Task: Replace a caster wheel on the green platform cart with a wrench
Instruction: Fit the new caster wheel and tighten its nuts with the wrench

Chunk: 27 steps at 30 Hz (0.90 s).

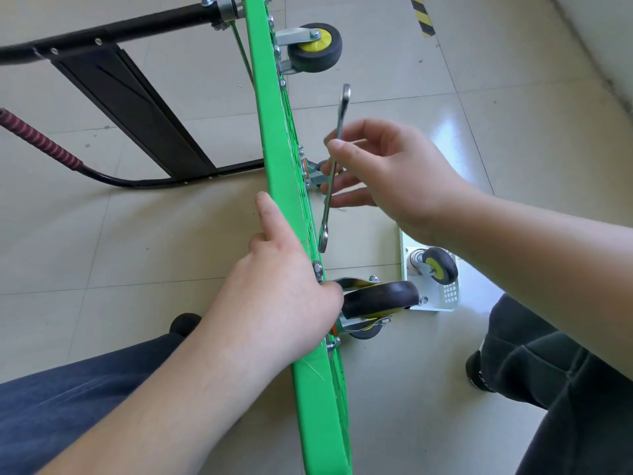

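Your right hand [387, 176] has its fingers [346, 145] curled round the shank of the wrench [334, 166], thumb on top, gripping it near the middle of the frame; the tool runs steeply from its ring end at upper centre down to its open end just beside the cart's edge, clear of the bolts. Your left hand [284, 296] grips the rim of the green platform cart [274, 149], index finger [274, 217] stretched straight along the green edge and the other fingers wrapped over to the underside, touching the bracket of the near caster [380, 299] at lower centre. The cart stands on its side edge, a green band running from top centre to the bottom of the frame, wheels pointing to the right. Another caster [315, 48] sits at upper centre, and a third one shows partly behind your right fingers. A loose caster wheel [438, 265] lies on a white perforated plate [445, 296] on the floor [513, 97], right of centre below your right wrist. The black folding handle [120, 87] lies at upper left, with a red-wrapped grip [41, 142] at the left edge. Your dark trouser legs fill the lower corners
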Motion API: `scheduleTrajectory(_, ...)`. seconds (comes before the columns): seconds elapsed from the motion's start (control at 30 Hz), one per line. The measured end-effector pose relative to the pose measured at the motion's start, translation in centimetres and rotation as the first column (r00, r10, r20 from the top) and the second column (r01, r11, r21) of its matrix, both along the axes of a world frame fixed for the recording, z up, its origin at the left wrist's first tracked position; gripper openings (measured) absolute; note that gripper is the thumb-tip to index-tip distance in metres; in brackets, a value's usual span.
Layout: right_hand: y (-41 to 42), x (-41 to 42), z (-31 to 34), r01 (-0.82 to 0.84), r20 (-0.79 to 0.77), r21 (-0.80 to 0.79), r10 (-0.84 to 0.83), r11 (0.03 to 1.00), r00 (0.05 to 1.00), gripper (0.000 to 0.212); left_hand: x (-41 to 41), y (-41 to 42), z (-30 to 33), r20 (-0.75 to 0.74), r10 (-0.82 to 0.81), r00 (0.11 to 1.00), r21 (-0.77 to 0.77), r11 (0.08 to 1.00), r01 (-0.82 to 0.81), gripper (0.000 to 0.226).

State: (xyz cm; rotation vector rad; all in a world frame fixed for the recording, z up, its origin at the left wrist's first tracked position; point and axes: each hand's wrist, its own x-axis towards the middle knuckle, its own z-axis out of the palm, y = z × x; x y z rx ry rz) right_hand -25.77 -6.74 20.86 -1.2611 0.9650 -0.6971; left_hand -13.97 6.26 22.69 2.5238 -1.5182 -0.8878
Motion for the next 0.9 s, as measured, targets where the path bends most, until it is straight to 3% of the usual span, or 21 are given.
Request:
scheduleTrajectory(0.17, 1.2, -0.2, 0.9, -0.147, -0.044, -0.167, 0.141, 0.975, 0.989, 0.015, 0.0, 0.0, -0.2, 0.006, 0.006, 1.000, -0.016, 1.000, -0.006, 0.120)
scheduleTrajectory(0.47, 2.1, -0.6, 1.1, -0.194, -0.020, -0.189, 0.194, 0.962, 0.981, 0.018, 0.1, 0.2, -0.3, -0.015, 0.008, 1.000, -0.036, 0.999, -0.009, 0.117)
scheduleTrajectory(0.63, 2.8, -1.0, 1.5, -0.276, -0.015, -0.303, 0.285, 0.912, 0.958, 0.008, 0.2, 0.2, -0.3, -0.070, 0.046, 0.997, -0.065, 0.997, -0.050, 0.106)
scheduleTrajectory(0.77, 3.4, -1.5, 1.2, -0.313, -0.086, -0.436, 0.307, 0.844, 0.948, 0.014, 0.2, 0.2, -0.4, -0.083, 0.053, 0.995, -0.046, 0.997, -0.057, 0.105)
scheduleTrajectory(0.9, 3.7, -1.6, 0.5, -0.299, -0.083, -0.458, 0.294, 0.837, 0.952, 0.019, 0.2, 0.3, -0.5, -0.089, 0.052, 0.995, -0.043, 0.998, -0.056, 0.111)
